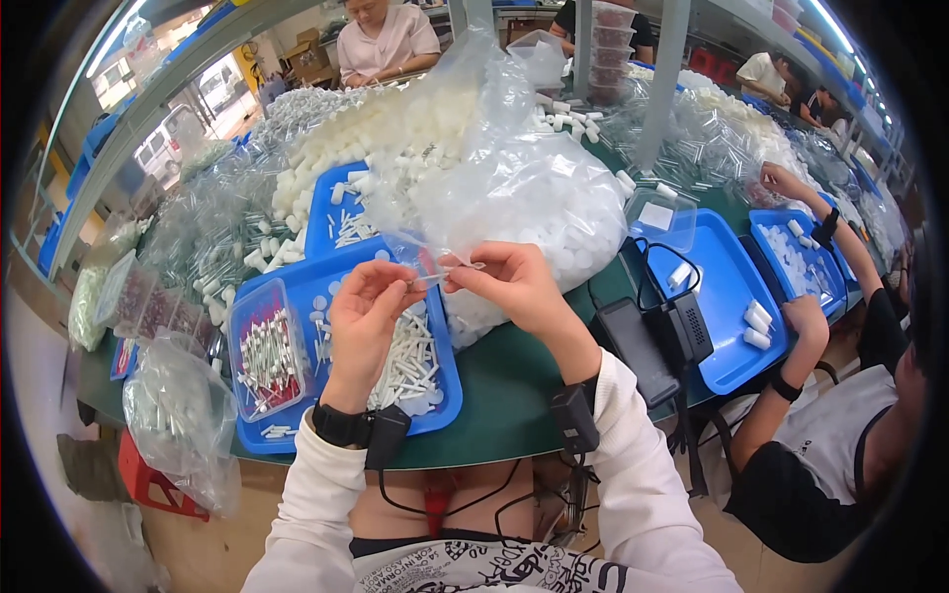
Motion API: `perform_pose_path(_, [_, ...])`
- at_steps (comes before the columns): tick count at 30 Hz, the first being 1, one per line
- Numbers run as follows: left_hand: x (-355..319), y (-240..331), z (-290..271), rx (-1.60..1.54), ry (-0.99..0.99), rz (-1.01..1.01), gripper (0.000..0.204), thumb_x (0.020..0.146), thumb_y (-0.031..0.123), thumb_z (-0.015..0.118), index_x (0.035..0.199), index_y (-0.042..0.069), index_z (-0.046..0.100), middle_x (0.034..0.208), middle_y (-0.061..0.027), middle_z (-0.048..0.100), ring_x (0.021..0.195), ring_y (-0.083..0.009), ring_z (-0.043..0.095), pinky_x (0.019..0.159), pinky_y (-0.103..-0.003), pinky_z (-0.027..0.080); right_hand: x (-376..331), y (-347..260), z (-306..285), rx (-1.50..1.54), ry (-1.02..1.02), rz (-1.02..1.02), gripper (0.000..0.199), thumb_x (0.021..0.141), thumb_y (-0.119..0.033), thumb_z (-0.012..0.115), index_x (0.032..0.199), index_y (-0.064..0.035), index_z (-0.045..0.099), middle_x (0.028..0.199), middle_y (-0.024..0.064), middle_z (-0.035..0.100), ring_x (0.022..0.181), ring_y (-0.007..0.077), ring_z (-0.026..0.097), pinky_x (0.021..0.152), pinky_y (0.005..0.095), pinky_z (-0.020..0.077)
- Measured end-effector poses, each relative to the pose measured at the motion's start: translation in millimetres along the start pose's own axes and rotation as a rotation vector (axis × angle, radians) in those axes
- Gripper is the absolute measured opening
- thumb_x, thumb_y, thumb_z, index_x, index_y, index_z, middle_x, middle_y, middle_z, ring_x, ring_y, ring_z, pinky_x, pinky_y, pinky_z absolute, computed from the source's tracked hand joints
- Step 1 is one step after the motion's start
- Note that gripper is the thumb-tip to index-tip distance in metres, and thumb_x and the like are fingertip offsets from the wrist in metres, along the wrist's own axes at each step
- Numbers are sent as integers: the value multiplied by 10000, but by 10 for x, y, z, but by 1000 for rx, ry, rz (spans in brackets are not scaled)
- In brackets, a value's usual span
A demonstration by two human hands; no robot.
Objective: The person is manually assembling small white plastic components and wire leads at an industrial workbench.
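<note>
My left hand (pixel 366 316) and my right hand (pixel 518 287) are raised over the near blue tray (pixel 451 381), both with fingers pinched. Between their fingertips is a small clear piece (pixel 428 278), partly hidden; its exact kind is too small to make out. Below my left hand, many short white sticks (pixel 413 361) and some white round discs (pixel 318 302) lie in the tray. At the tray's left, a clear plastic box (pixel 237 341) holds thin white-and-red sticks (pixel 269 358). Just beyond my hands sits a large clear bag of white caps (pixel 568 222).
A smaller blue tray (pixel 318 212) stands behind. To the right are a black phone-like device (pixel 635 346) with cables and another blue tray (pixel 727 267) with white cylinders (pixel 757 321). Clear tubes (pixel 188 222) are heaped at left. A co-worker's arm (pixel 791 356) reaches in at right.
</note>
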State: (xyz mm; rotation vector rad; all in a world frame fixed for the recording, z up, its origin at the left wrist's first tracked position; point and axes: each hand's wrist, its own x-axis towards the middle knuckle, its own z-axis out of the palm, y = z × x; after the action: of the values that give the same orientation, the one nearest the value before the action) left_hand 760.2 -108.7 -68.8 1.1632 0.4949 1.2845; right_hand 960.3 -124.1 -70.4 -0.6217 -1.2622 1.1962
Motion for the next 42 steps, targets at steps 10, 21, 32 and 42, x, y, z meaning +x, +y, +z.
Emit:
perform_pose_path(10, [44, -66, -67, 147, -44, -161, 174, 885, -8, 582, 1055, -39, 597, 1006, -127, 653, 934, -215, 655, 864, -308, 525, 10, -15, -12, 47, -15, -9, 161, 824, -24, 641, 953, 72, 646, 845, 103, 687, 807, 146, 669, 743, 242, 510])
perform_pose_path(21, [96, -93, -147, 121, 74, -123, 151, 869, 10, 611, 1017, -20, 614, 935, -93, 650, 793, -174, 632, 764, -285, 522, 16, 11, -29, -12, 68, -28, 141, 829, -7, 637, 947, 69, 651, 888, 92, 683, 841, 155, 675, 758, 250, 515])
perform_pose_path(32, [59, -87, -113, 183, 72, -108, 176, 859, 15, 631, 1022, -53, 626, 912, -102, 664, 803, -174, 655, 772, -268, 521, 15, -40, -59, -50, 25, 39, 131, 845, -6, 627, 944, 79, 639, 910, 94, 673, 853, 161, 672, 776, 251, 514])
perform_pose_path(42, [48, -48, -65, 373, 73, -42, 135, 838, 5, 650, 963, -46, 657, 882, -100, 677, 797, -165, 663, 761, -266, 527, 20, -14, -40, -64, 12, 38, 129, 835, -11, 641, 929, 77, 645, 872, 90, 676, 824, 158, 673, 742, 249, 514])
